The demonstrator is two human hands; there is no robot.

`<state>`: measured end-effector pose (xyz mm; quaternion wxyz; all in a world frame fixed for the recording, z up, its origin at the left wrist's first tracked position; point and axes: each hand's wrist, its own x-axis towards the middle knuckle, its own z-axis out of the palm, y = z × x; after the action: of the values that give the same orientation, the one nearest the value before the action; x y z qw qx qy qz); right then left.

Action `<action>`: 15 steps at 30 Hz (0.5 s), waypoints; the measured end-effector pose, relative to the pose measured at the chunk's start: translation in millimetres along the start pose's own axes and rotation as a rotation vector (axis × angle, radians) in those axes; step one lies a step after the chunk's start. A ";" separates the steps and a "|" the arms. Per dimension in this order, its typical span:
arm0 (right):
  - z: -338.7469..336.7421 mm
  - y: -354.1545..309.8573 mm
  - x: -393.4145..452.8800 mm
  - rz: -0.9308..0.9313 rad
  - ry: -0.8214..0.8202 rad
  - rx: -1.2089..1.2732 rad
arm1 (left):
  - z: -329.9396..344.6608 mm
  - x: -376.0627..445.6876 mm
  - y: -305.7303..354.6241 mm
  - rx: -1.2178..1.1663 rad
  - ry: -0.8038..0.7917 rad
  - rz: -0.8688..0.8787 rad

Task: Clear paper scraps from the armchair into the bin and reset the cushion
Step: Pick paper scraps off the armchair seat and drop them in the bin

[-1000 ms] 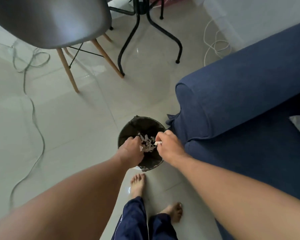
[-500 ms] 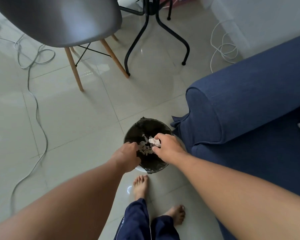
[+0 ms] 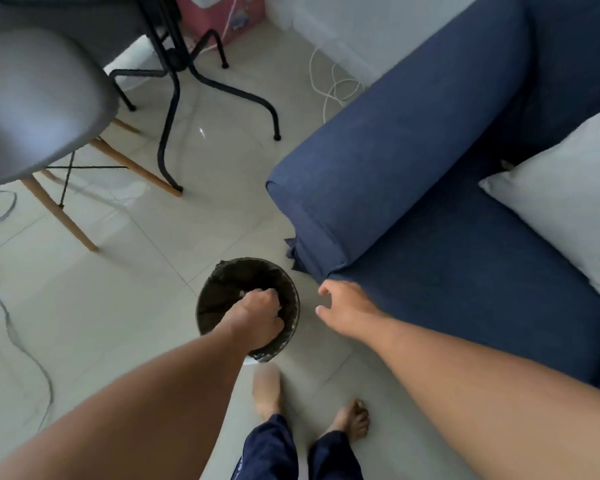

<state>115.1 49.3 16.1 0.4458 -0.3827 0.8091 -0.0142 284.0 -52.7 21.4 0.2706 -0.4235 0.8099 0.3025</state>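
Note:
A small round bin (image 3: 222, 278) with a dark liner stands on the tiled floor beside the blue armchair (image 3: 430, 188). My left hand (image 3: 258, 315) is over the bin's mouth with its fingers curled down inside; a few white paper scraps (image 3: 242, 292) show at its edges. Whether it grips scraps is hidden. My right hand (image 3: 347, 304) hovers to the right of the bin, near the armchair's front corner, fingers spread and empty. A white cushion (image 3: 568, 209) lies on the armchair seat at the right.
A grey shell chair (image 3: 39, 109) with wooden legs stands at the left, a black metal table base (image 3: 174, 98) behind it. Cables trail on the floor at the left (image 3: 25, 355) and near the wall (image 3: 333, 84). My bare feet (image 3: 267, 393) are just in front of the bin.
My right hand has left the bin and moved right toward the armchair, now open and empty. The left hand has pushed deeper over the bin. The view has swung right, bringing the cushion in.

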 end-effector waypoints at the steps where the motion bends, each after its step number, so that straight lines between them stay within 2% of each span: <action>1: -6.4 14.4 -5.7 0.023 0.024 0.014 | -0.9 1.3 13.5 0.019 -0.008 0.020; 7: -33.0 108.4 -60.1 0.195 0.151 0.162 | 4.7 9.0 105.8 0.169 -0.118 0.177; 11: -34.6 174.5 -104.5 0.311 0.191 0.234 | 20.3 11.7 170.0 0.288 -0.119 0.307; 15: -31.0 232.4 -149.2 0.416 0.244 0.308 | 31.3 9.7 234.1 0.342 -0.150 0.342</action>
<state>-2.4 297.9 56.1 0.3916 -0.1319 0.9061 -0.0912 86.0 72.1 54.7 0.3424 -0.2047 0.8869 0.2329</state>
